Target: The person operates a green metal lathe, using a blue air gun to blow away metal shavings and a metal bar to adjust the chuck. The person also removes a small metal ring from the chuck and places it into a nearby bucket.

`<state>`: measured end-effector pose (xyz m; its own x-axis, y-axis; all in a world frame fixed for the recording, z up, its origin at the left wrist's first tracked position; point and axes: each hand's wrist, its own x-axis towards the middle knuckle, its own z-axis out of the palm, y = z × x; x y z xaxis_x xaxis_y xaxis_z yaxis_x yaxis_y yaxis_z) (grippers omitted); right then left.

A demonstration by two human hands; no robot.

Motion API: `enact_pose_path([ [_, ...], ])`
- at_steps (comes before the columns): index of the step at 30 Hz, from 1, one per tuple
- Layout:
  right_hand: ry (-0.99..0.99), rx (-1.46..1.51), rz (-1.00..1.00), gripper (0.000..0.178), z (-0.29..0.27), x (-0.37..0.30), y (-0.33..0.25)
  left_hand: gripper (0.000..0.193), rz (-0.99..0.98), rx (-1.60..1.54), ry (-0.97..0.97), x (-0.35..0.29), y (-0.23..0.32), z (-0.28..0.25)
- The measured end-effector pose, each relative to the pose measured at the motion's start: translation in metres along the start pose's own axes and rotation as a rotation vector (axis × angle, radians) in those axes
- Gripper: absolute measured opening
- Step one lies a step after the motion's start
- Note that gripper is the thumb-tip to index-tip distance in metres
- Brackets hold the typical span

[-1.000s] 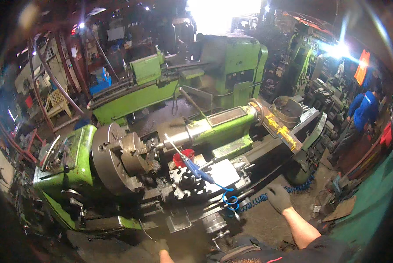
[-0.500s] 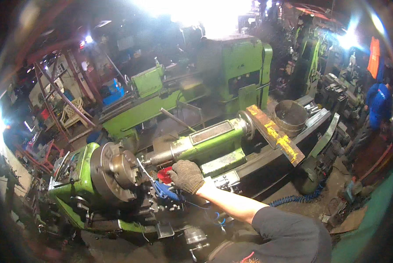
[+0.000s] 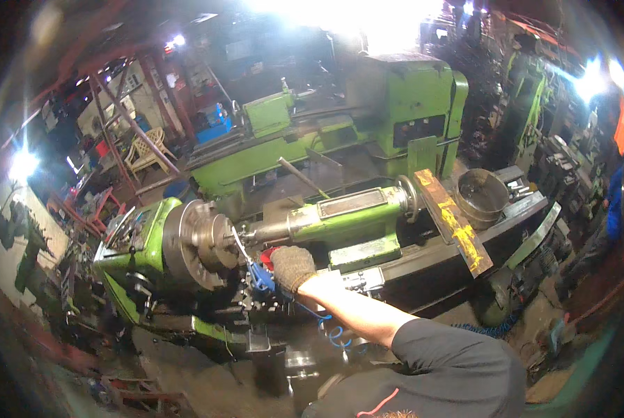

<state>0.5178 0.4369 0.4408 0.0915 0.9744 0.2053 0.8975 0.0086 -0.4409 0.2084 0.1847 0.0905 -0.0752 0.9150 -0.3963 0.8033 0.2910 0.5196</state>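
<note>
My right hand (image 3: 293,268), in a brown knitted glove, reaches in from the lower right over the carriage of a green lathe. Its fingers are curled at a small red object (image 3: 269,255), whose kind I cannot make out; the glove partly covers it. Just left of the glove is a blue air blow gun (image 3: 260,276), its thin metal nozzle pointing up toward the large chuck (image 3: 211,240). A coiled blue hose (image 3: 336,336) hangs below. Behind the hand lies the green tailstock (image 3: 350,216). My left hand is out of view.
A rusty steel channel with yellow paint (image 3: 455,223) lies across the lathe bed beside a round metal bucket (image 3: 481,198). Another green lathe (image 3: 420,104) stands behind. A beige plastic chair (image 3: 148,148) and a blue container (image 3: 214,130) are at the back left.
The view has shifted, so the machines appear farther right. Relative to the lathe, my right hand has come slightly nearer to me and left, closer to the blow gun.
</note>
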Motion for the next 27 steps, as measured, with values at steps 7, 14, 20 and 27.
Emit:
enact_pose_path([
  [7,-0.083,0.028,0.126,0.033,-0.012,0.002,-0.01,0.055,-0.189,-0.02,-0.044,-0.088,-0.104,0.025],
  [14,-0.155,0.052,0.171,0.046,-0.014,0.002,-0.02,0.054,-0.431,0.008,-0.165,-0.191,-0.195,0.041],
  [20,-0.018,0.097,0.26,0.046,-0.005,-0.006,-0.019,0.053,-0.503,0.07,-0.254,-0.219,-0.224,0.041],
  [27,-0.113,0.106,0.227,0.047,-0.005,0.001,-0.036,0.053,-0.294,0.338,-0.122,-0.161,-0.234,0.017],
])
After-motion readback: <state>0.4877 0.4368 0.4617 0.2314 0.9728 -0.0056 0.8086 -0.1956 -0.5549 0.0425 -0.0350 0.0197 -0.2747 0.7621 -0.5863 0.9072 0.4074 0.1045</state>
